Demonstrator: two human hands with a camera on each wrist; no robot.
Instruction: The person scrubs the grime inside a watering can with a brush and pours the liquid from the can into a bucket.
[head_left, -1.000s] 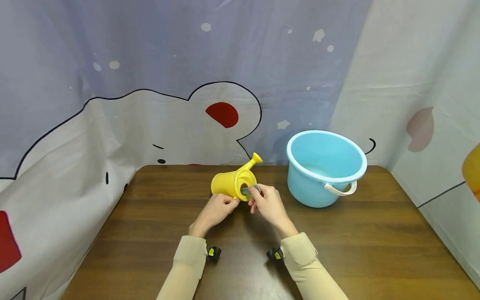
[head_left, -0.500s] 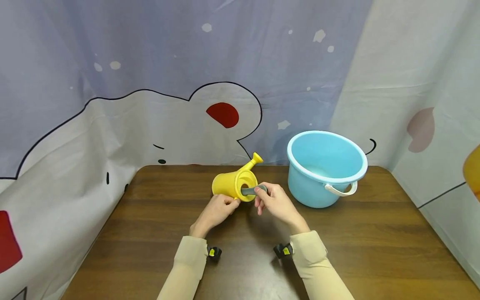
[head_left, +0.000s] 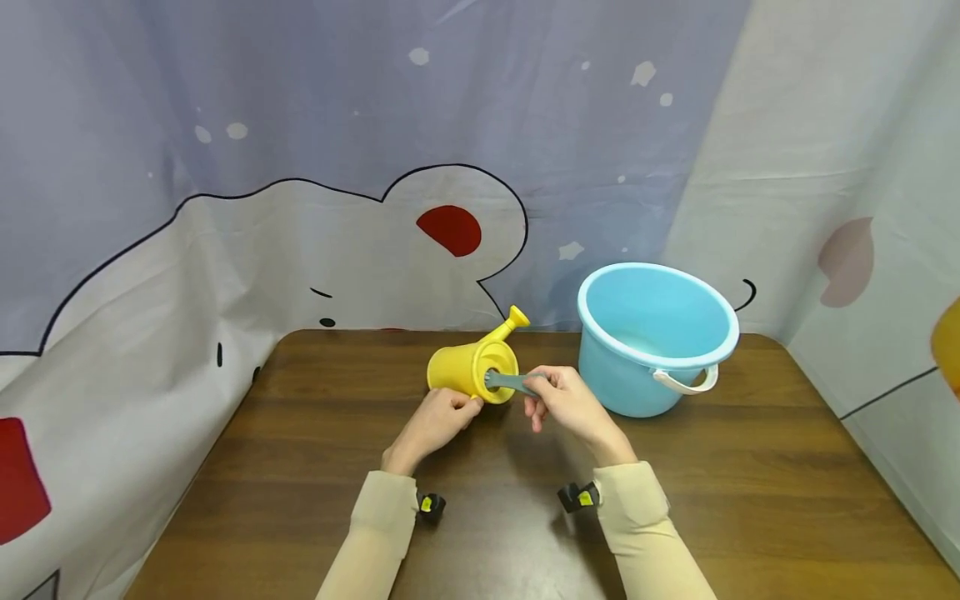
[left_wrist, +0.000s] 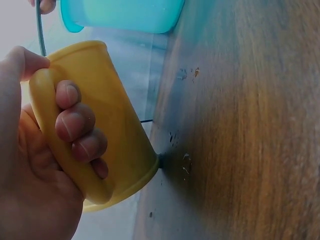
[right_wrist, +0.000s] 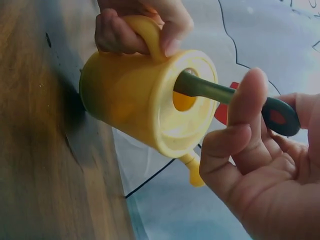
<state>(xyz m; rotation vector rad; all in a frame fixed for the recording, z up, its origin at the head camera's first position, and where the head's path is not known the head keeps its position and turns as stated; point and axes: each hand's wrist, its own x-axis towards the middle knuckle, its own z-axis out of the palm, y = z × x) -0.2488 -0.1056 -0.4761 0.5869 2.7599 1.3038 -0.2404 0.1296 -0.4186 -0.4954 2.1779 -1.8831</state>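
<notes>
A yellow watering can [head_left: 452, 367] lies tilted on its side, its open top facing right. My left hand [head_left: 437, 422] grips it by the handle [left_wrist: 45, 100], fingers curled through the loop. A grey-green fork [head_left: 512, 382] reaches into the round hole of the can's top; its far end is partly hidden inside. The right hand [head_left: 572, 408] pinches the fork's handle [right_wrist: 280, 116] between thumb and fingers, just right of the can. In the right wrist view the fork's neck passes through the hole.
A light blue bucket [head_left: 628, 383] with a white handle [head_left: 686, 383] stands at the back right of the wooden table [head_left: 315, 433]. Small drops [left_wrist: 186, 162] dot the tabletop near the can. A printed curtain [head_left: 360, 267] hangs behind the table's far edge.
My right hand has moved to the right, drawing more of the fork out of the watering can's opening. The left hand and the can have stayed in place.
</notes>
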